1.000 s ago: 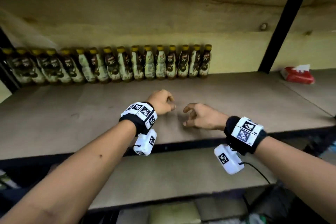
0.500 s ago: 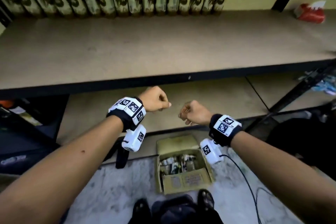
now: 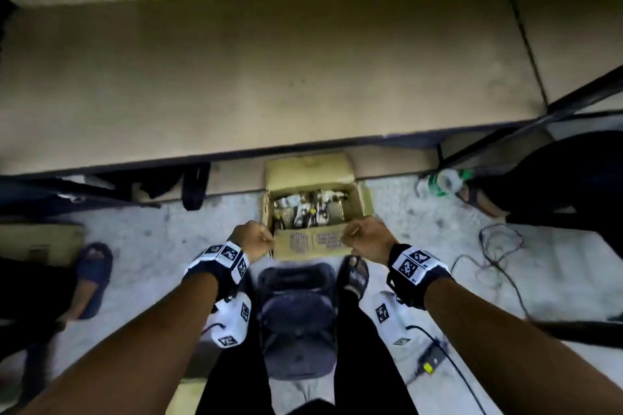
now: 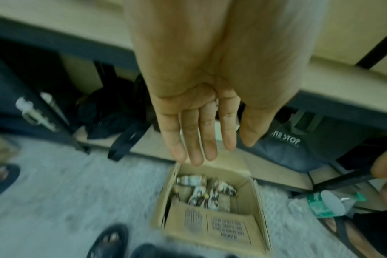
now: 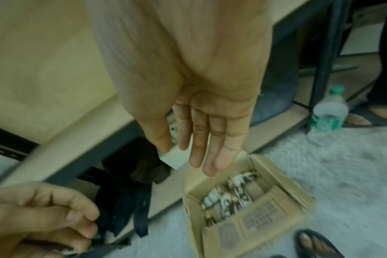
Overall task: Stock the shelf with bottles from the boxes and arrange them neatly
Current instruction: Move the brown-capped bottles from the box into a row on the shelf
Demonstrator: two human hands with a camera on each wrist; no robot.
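Observation:
An open cardboard box (image 3: 312,241) stands on the floor by the shelf's foot, with several brown-and-white bottles (image 3: 308,210) lying inside. My left hand (image 3: 254,241) hovers over its near-left corner and my right hand (image 3: 367,239) over its near-right corner; both are empty. In the left wrist view my left hand (image 4: 199,136) hangs with fingers loosely straight above the box (image 4: 223,230) and its bottles (image 4: 205,190). The right wrist view shows my right hand (image 5: 205,139) likewise relaxed above the box (image 5: 254,227) and bottles (image 5: 230,195). The shelf board (image 3: 269,77) lies bare above.
A clear water bottle (image 3: 445,180) lies on the floor right of the box. Black bag straps (image 3: 192,185) hang under the shelf at left. Cables (image 3: 499,256) trail at right. Another person's sandalled foot (image 3: 92,276) and a second box (image 3: 37,242) are at left.
My view has dropped from the stocked shelf row down to the floor box. Both empty hands have lowered from the shelf board to just above the box.

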